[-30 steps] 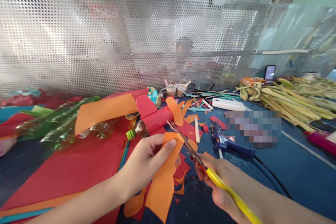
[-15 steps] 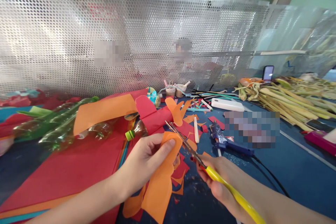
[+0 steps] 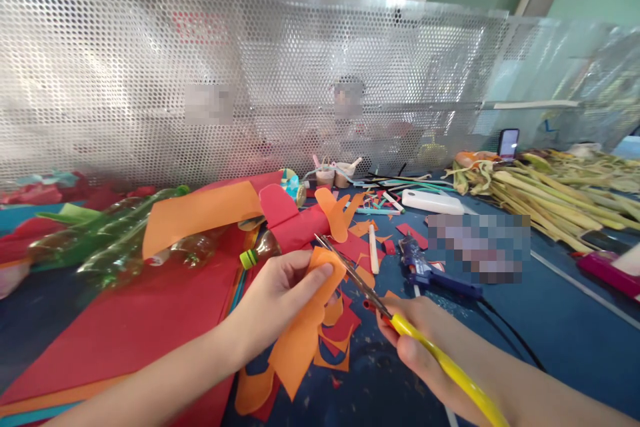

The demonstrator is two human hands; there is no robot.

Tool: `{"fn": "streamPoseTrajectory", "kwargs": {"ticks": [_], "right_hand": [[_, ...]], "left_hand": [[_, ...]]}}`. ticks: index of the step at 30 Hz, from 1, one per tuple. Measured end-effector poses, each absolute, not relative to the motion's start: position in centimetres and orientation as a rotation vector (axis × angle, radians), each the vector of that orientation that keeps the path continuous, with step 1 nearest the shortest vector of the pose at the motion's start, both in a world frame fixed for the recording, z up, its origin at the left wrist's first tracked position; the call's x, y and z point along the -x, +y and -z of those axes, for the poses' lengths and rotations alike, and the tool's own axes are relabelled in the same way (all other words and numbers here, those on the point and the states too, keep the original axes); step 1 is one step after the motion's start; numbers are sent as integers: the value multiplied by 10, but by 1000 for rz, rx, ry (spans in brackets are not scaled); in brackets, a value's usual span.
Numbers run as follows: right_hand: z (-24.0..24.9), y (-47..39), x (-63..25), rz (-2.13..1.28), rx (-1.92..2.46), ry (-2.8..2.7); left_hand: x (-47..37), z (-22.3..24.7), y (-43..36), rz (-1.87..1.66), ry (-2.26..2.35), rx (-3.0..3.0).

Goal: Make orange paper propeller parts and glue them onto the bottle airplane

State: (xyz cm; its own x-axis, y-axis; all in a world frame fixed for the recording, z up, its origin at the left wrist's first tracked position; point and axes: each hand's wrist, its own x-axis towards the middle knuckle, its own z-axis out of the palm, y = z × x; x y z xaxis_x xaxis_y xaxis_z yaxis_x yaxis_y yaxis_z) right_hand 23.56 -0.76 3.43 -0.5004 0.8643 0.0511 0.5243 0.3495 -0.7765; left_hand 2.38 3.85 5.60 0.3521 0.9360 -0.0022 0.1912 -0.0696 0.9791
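My left hand (image 3: 280, 310) pinches a piece of orange paper (image 3: 295, 347) with a wavy cut edge, thumb on top near its rounded upper end. In my right hand (image 3: 425, 340) are scissors (image 3: 360, 283) with yellow handles, their blades pointing up and left along the right edge of the paper. Whether the blades touch the paper I cannot tell. Just beyond lies a bottle (image 3: 263, 248) with a yellow-green cap, wrapped in red paper (image 3: 303, 227) and bearing orange petal-like pieces (image 3: 337, 213). Orange and red scraps (image 3: 343, 323) lie below my hands.
A blue glue gun (image 3: 437, 273) with a black cord lies right of the scissors, near a white stick (image 3: 373, 249). Large red sheets (image 3: 125, 320) and green plastic bottles (image 3: 120, 237) occupy the left. Dried stalks (image 3: 545, 197) fill the far right, before a perforated screen (image 3: 300, 47).
The orange paper has tilted and shifted slightly left and up in my left hand, uncovering more scraps beneath. My right hand with the scissors has barely moved.
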Motion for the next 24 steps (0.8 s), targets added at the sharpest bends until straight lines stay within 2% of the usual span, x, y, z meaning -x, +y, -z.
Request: {"fn": "streamPoseTrajectory", "kwargs": {"ticks": [13,24], "right_hand": [[-33,-8,-236,-990,1221,-2154],[-32,-6,-239,-1054,1220,-2144]], "left_hand": [[-23,-59,36,-915,1072,-1449],[-17,-61,44,-789,1047,-1516]]}}
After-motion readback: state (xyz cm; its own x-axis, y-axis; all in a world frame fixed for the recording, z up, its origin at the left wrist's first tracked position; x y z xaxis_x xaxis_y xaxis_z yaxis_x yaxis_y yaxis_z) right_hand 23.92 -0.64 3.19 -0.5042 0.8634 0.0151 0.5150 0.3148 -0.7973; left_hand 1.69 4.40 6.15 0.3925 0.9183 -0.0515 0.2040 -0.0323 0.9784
